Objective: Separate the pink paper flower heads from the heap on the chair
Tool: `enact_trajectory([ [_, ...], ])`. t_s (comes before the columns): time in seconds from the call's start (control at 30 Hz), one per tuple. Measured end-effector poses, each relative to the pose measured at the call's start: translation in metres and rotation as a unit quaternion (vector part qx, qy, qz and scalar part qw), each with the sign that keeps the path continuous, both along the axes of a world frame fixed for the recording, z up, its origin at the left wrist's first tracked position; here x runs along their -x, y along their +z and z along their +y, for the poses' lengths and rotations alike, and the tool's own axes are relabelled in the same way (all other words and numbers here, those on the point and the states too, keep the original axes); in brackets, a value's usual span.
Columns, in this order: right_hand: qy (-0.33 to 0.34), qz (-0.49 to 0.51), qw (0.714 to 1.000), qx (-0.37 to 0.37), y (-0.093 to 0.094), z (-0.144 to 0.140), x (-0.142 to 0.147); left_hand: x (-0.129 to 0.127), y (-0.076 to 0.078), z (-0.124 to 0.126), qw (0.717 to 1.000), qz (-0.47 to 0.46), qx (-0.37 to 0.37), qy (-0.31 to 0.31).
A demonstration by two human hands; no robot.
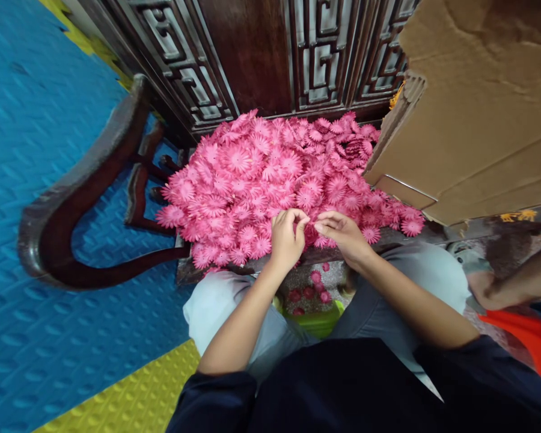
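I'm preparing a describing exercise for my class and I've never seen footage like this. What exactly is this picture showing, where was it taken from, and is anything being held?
There is no machine here, just a person working bare-handed. The single view comes from a camera worn on the head, looking forward and down, so the knees show below. The left hand and right hand are close together, fingers bent, at the near side of a heap of pink flower heads. Anything between the fingertips is too small to make out. The heap lies on a dark wooden bench, with brown cardboard on the picture's right.
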State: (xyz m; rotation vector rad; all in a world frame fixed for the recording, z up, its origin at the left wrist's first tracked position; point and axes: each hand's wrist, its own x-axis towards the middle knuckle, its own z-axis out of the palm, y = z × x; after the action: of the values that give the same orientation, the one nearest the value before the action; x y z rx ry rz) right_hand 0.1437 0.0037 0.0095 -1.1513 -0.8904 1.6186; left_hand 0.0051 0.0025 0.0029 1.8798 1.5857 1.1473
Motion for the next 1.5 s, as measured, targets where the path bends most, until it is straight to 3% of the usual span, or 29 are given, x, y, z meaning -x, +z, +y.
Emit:
enact_trajectory([
  [0.23, -0.011, -0.050, 0.998, -0.029, -0.003, -0.003, 0.006, 0.001, 0.000, -0.002, 0.996, 0.079, -0.017, -0.039],
  [0.53, -0.050, -0.053, 0.997, 0.006, 0.002, -0.003, 0.005, 0.000, 0.001, 0.001, 0.997, -0.065, 0.012, -0.044],
  [0.8, -0.087, 0.029, 0.992, 0.087, 0.003, -0.003, 0.002, 0.004, 0.005, 0.002, 0.984, -0.173, -0.025, 0.027],
  [0.97, -0.145, 0.059, 0.979, 0.127, -0.005, 0.004, -0.005, 0.028, 0.013, 0.012, 0.951, -0.192, -0.102, 0.218],
  [1.03, -0.138, 0.061, 0.979, 0.136, -0.008, 0.007, -0.008, 0.039, 0.015, 0.017, 0.953, -0.156, -0.091, 0.245],
  [1.17, -0.101, 0.083, 0.982, 0.133, -0.010, 0.009, -0.009, 0.044, 0.010, 0.017, 0.974, -0.028, -0.018, 0.223],
  [1.27, -0.098, 0.099, 0.982, 0.129, -0.011, 0.009, -0.008, 0.031, 0.006, 0.011, 0.974, 0.074, -0.026, 0.211],
  [1.4, -0.088, 0.089, 0.987, 0.103, -0.011, 0.008, -0.003, 0.011, 0.006, 0.001, 0.990, 0.098, -0.069, 0.080],
  [1.5, -0.070, 0.054, 0.994, 0.070, -0.009, 0.006, 0.003, 0.003, 0.004, -0.003, 0.995, 0.088, -0.052, 0.001],
])
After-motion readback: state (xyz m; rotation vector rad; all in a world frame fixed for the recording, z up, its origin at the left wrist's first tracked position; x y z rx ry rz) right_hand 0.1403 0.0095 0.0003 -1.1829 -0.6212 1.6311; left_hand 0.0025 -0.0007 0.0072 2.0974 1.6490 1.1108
